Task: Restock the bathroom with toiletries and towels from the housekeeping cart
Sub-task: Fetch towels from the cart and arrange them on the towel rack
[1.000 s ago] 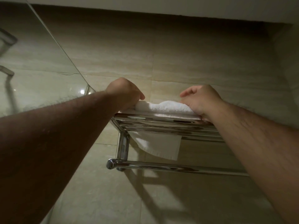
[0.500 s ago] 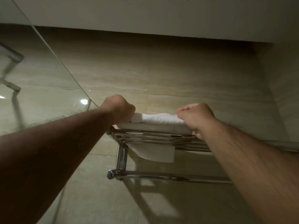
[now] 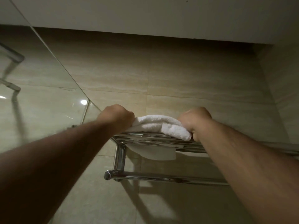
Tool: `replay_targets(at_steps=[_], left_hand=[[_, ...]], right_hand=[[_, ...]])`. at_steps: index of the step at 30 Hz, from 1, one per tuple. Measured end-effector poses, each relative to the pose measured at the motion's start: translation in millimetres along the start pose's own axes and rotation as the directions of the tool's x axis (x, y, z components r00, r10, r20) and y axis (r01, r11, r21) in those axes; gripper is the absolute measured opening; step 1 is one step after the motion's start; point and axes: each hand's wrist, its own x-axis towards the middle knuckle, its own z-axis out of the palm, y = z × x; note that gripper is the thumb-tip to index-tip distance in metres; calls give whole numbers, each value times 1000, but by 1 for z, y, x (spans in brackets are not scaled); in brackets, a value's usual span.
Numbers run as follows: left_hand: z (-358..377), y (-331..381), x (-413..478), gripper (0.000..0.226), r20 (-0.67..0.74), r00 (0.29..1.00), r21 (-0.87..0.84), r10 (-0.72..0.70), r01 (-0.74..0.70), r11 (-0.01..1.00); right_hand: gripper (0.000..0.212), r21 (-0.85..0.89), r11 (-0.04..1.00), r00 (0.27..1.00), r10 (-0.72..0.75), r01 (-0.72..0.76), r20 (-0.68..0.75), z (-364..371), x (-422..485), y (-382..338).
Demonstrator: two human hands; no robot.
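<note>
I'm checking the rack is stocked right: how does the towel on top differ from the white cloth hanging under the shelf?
The towel lies bunched on the shelf; the cloth hangs flat beneath it. The left hand and right hand hold the towel; nothing touches the cloth. The towel looks fluffy, the cloth smooth. Both are white.

1. Back wall (image 3: 178, 75) is big beige stone-look tiles with thin grout lines. The lighting's pretty dim.
2. Clear glass panel (image 3: 40, 94) on the left, with its top edge slanting down toward that wall.
3. Bright round light reflection (image 3: 83, 102) sits in the glass.
4. Blurry chrome fitting (image 3: 14, 57) at the far left. Can't tell if it's behind the glass or mirrored in it.
5. Plain pale ceiling (image 3: 161, 13) up top, with one tiny dark speck (image 3: 187, 1).
6. Side wall (image 3: 284, 88), also tiled, meets the back one in the right corner.
</note>
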Motion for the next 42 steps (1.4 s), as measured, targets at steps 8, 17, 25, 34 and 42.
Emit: replay_targets(at_steps=[8, 17, 25, 34, 42], left_hand=[[15, -11, -9, 41, -240, 954, 12, 179, -181, 983], [5, -16, -14, 63, -254, 906, 52, 338, -336, 940], [-20, -7, -7, 37, -166, 957, 103, 238, -223, 969], [22, -16, -6, 31, -120, 892, 281, 437, -391, 876], [36, -25, -13, 46, -328, 793, 442, 513, -350, 826]], right_hand=[[14, -199, 927, 902, -361, 318, -237, 11, -19, 13], [29, -226, 685, 721, -657, 693, 221, -8, -44, 27], [40, -43, 807, 798, -573, 589, 187, -11, -40, 22], [45, -453, 622, 628, -762, 639, -159, 19, -47, 43], [37, -503, 589, 457, -808, 633, -371, 38, -44, 55]])
